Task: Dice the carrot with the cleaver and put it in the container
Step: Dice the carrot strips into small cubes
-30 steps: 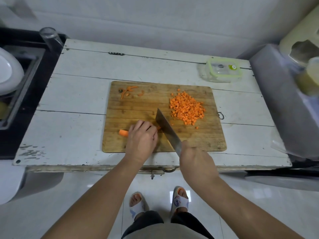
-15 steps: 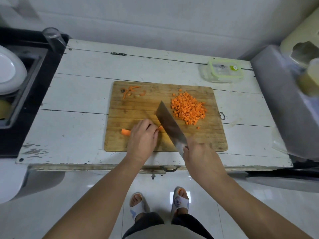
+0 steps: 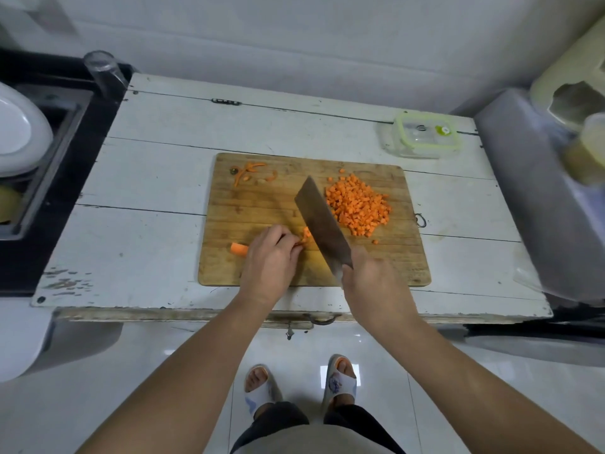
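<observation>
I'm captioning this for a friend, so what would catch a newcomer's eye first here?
The bright heap of diced carrot on the right of the cutting board. Next, the cleaver gripped by the right hand at mid-board, beside the left hand holding carrot. The lidded container sits at the table's far right.

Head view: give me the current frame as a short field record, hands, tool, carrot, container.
left hand: holds carrot piece down on cutting board, fingers curled
right hand: grips cleaver handle
cleaver: blade just right of the left fingertips
diced carrot: heap on board's right half, right of blade
peel scraps: board's far left corner
container: lid on, on table beyond board, far right
</observation>
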The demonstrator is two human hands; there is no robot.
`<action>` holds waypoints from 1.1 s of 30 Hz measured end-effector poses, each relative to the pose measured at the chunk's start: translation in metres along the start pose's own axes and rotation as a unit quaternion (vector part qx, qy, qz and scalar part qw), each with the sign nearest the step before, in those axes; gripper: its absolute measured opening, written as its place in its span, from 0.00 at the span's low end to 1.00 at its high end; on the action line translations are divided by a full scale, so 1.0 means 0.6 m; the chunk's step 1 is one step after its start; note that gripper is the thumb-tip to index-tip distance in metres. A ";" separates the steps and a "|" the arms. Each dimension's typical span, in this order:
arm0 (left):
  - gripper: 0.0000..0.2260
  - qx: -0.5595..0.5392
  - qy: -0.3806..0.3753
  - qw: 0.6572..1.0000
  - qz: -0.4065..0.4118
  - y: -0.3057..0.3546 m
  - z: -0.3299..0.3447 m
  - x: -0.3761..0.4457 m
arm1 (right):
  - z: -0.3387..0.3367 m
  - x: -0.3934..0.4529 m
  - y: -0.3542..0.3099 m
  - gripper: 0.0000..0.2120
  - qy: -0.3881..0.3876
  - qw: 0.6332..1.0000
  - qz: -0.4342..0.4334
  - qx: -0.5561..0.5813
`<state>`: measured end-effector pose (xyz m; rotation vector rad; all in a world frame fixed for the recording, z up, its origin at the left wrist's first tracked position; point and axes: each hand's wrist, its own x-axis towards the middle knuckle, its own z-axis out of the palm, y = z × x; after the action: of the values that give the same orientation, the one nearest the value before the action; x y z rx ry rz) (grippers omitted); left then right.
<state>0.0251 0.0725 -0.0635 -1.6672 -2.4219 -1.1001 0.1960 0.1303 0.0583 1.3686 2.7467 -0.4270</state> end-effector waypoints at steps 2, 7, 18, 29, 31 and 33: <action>0.05 -0.001 0.000 1.000 -0.008 0.004 -0.003 -0.001 | 0.002 -0.018 0.004 0.05 -0.003 1.000 -0.008 -0.012; 0.03 0.011 -0.002 1.000 0.001 -0.001 0.003 0.000 | 0.017 -0.031 -0.003 0.05 -0.067 0.997 0.025 -0.040; 0.05 -0.015 -0.007 1.000 0.008 0.001 -0.008 -0.003 | 0.022 0.026 -0.018 0.05 -0.028 0.999 0.021 0.023; 0.02 0.018 0.014 0.999 -0.034 0.011 -0.012 -0.001 | 0.028 -0.021 -0.033 0.04 -0.054 0.998 0.035 -0.011; 0.01 0.038 0.007 0.999 -0.029 0.010 -0.009 0.000 | 0.037 -0.015 -0.043 0.08 -0.073 0.996 0.035 -0.039; 0.01 0.048 -0.002 0.998 -0.037 0.005 -0.005 0.002 | 0.042 -0.002 -0.052 0.10 -0.068 0.996 0.022 -0.050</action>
<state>0.0259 0.0725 -0.0594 -1.5654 -2.5137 -0.9724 0.1701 0.1048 0.0413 1.3216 2.5865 -0.3615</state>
